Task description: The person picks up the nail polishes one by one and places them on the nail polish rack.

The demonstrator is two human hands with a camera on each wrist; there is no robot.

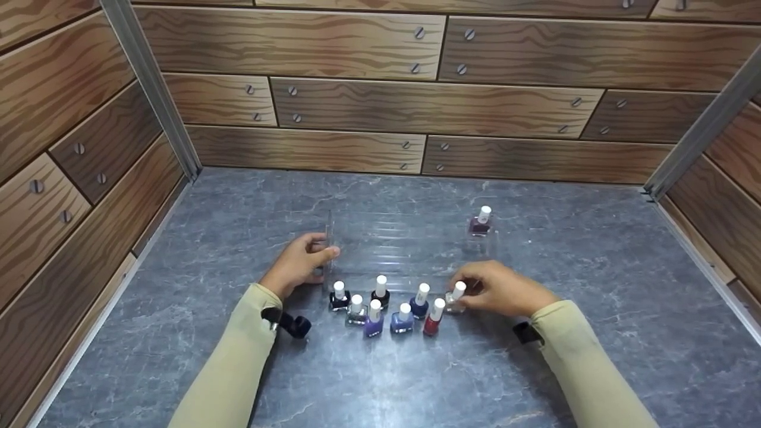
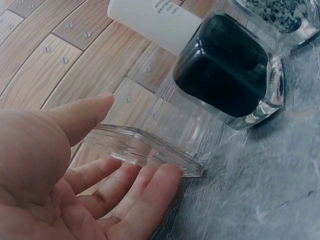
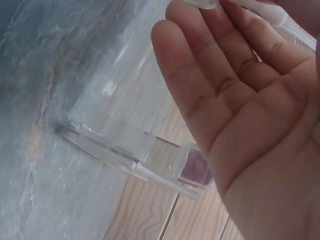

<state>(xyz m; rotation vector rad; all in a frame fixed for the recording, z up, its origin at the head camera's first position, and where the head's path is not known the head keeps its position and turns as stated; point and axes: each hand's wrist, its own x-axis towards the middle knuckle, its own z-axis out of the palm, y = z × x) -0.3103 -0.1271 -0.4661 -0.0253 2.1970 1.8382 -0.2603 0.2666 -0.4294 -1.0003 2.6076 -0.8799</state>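
Observation:
A clear plastic rack (image 1: pixel 389 241) with stepped ridges lies on the table, hard to see against the grey. My left hand (image 1: pixel 297 261) holds its left side panel (image 2: pixel 145 147), thumb over the inner side and fingers along the outer one. At the rack's front right, my right hand (image 1: pixel 502 288) pinches a white-capped nail polish bottle (image 1: pixel 455 300) with clear contents; in the right wrist view only a bit of it shows at the top edge. A dark maroon nail polish bottle (image 1: pixel 480 226) stands at the rack's back right end.
In front of the rack stand several nail polish bottles: black (image 1: pixel 339 300), glittery (image 1: pixel 357 315), another black (image 1: pixel 380 298), purple (image 1: pixel 373 327), lavender blue (image 1: pixel 402 323), dark blue (image 1: pixel 419 308) and red (image 1: pixel 432 324). Wood-patterned walls (image 1: pixel 357 107) enclose the table's back and sides.

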